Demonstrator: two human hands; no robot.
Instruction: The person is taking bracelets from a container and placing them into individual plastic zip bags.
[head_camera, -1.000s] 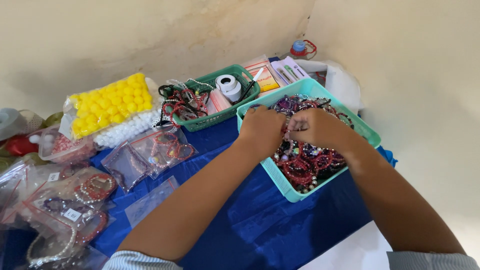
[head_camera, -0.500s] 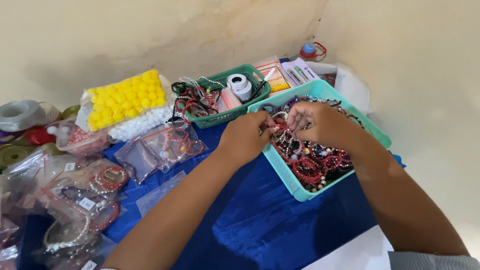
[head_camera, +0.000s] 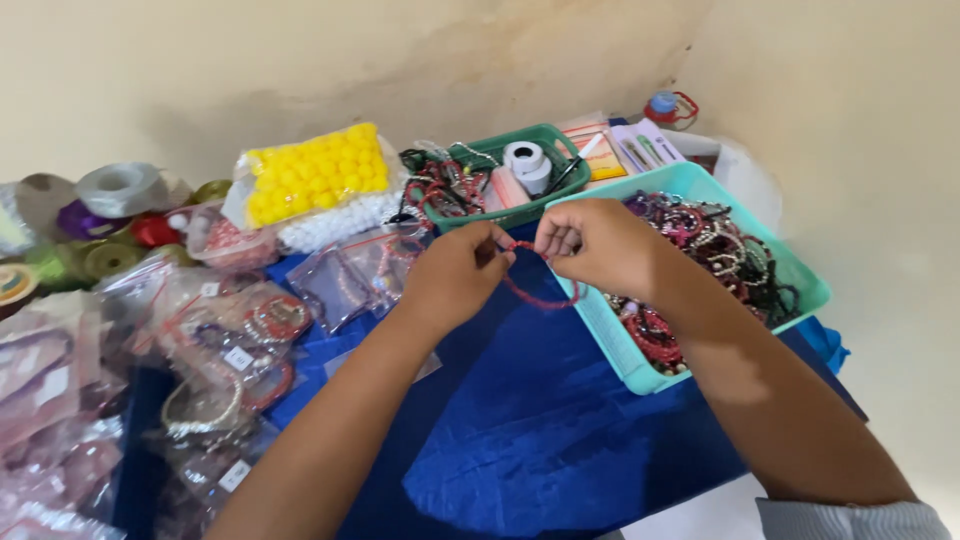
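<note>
Red beaded bracelet (head_camera: 530, 285) is hanging in a loop between both hands, over the blue cloth (head_camera: 520, 440). Left hand (head_camera: 455, 275) and right hand (head_camera: 595, 245) are each pinching its top ends. At three o'clock, a turquoise plastic basket (head_camera: 625, 355) of bead strands is sitting; crinkled clear bags (head_camera: 230, 340) are crowding nine o'clock.

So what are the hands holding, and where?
A red bead bracelet, pinched at its top between the left hand and right hand; its loop hangs below.
</note>
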